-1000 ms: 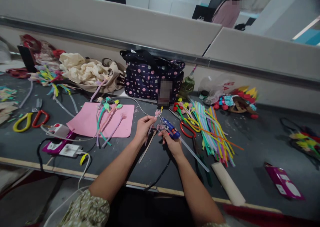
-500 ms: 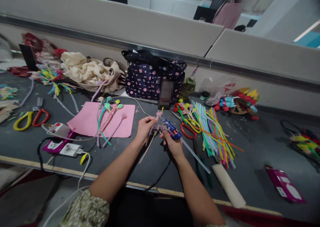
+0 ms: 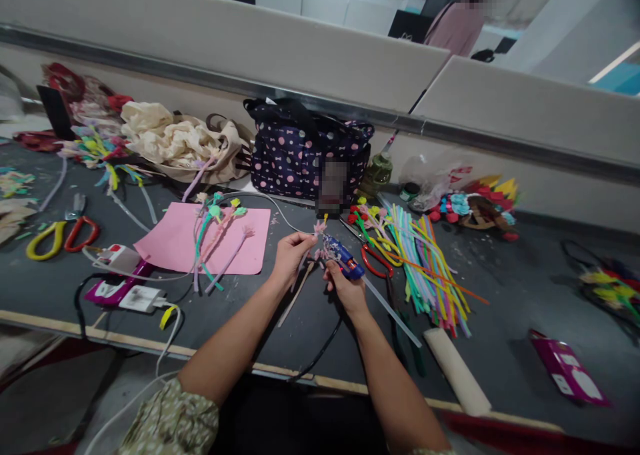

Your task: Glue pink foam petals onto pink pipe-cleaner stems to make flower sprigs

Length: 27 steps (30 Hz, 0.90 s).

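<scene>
Between the pinched fingers of my left hand (image 3: pixel 291 258) is a pipe-cleaner flower (image 3: pixel 319 228) with pink petals; its pale purple stem hangs below the hand. My right hand (image 3: pixel 346 287) is closed around a blue glue gun (image 3: pixel 345 257), whose tip points up and left toward the flower. Whether the tip touches the flower I cannot tell. A clear glue stick (image 3: pixel 393 311) sticks out of the gun's rear end. Small pink bits cling around the nozzle. Under the hands lies a thin wooden stick (image 3: pixel 296 295).
Finished pipe-cleaner flowers (image 3: pixel 220 235) lie on a pink sheet (image 3: pixel 165 241) at left. Right of the gun are red-handled pliers (image 3: pixel 376 261) and a bundle of pipe cleaners (image 3: pixel 425 268). Scissors (image 3: pixel 83 231), a power strip (image 3: pixel 120 288) and a polka-dot bag (image 3: pixel 285 151) stand around. Another person (image 3: pixel 457 25) is beyond the partition.
Almost nothing differs. The glue gun and right hand have shifted very slightly to the right; the left hand keeps its hold on the flower.
</scene>
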Motion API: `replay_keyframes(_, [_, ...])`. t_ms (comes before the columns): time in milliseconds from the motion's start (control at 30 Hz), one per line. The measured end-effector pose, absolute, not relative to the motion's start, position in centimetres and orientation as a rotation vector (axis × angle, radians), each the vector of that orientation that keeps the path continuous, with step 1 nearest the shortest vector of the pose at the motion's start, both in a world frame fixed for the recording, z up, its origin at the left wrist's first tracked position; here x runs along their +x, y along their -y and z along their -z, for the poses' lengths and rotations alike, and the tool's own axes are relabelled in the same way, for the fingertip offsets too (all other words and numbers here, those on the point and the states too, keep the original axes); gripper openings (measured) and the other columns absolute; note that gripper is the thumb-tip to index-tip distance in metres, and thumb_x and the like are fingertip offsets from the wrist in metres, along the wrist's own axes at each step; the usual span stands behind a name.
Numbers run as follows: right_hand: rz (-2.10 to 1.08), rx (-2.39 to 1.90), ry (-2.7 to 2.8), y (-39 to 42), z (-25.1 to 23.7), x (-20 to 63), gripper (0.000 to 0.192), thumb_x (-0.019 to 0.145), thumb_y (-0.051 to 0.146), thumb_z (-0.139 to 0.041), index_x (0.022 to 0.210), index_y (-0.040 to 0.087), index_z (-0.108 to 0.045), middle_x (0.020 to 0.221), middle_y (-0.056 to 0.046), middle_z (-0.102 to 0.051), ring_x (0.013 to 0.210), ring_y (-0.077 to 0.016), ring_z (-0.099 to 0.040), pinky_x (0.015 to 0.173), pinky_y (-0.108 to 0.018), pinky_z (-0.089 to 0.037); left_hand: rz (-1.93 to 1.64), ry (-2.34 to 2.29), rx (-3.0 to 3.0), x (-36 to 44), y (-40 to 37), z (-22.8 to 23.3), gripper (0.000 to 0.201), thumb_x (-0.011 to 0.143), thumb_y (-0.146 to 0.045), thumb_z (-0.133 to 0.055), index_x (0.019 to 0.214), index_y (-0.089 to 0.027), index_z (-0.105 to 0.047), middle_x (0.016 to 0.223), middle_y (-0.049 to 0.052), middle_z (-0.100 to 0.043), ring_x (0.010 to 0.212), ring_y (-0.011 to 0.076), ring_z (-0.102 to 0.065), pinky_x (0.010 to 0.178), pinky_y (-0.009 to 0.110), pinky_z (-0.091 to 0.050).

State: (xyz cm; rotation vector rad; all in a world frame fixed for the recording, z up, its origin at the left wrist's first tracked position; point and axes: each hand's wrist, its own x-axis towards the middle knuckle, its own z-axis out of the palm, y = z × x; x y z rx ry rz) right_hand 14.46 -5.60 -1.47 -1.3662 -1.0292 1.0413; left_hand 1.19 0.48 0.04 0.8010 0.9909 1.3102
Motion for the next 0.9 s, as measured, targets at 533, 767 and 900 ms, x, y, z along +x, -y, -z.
replay_keyframes(533, [-1.024,-1.392,0.993,5.73,1.35,14.36,0.045,0.065,0.061,-0.076,0.081,0.019,-0.067,0.048,0.006,-0.054,0.037,-0.0101,-0.050,0.039,-0.022,-0.045,-1.320,-0.984,0.813,1.18,-0.37,-0.29,0.028,0.055,-0.037,-0.085,0.064,-0.015,-0.069,0.058,-0.002,-0.058,0.048,0.0073,-0.044,0.048,0.021,-0.035])
replay_keyframes(767, [-0.992,-1.401,1.090,5.69,1.80,14.68,0.042,0.070,0.061,-0.071,0.075,0.020,-0.066,0.044,0.005,-0.053,0.038,-0.0108,-0.052,0.041,-0.022,-0.042,-1.318,-0.996,0.803,1.16,-0.32,-0.46,0.029,0.054,-0.037,-0.085,0.064,-0.015,-0.070,0.059,-0.002,-0.059,0.048,0.0068,-0.045,0.048,0.021,-0.035])
replay_keyframes(900, [-0.974,-1.420,1.123,5.75,1.68,14.76,0.043,0.071,0.062,-0.070,0.074,0.019,-0.065,0.044,0.006,-0.054,0.038,-0.0101,-0.051,0.043,-0.021,-0.042,-1.320,-0.994,0.799,1.16,-0.34,-0.40,0.028,0.055,-0.036,-0.085,0.065,-0.015,-0.070,0.060,-0.002,-0.059,0.048,0.0068,-0.045,0.047,0.020,-0.034])
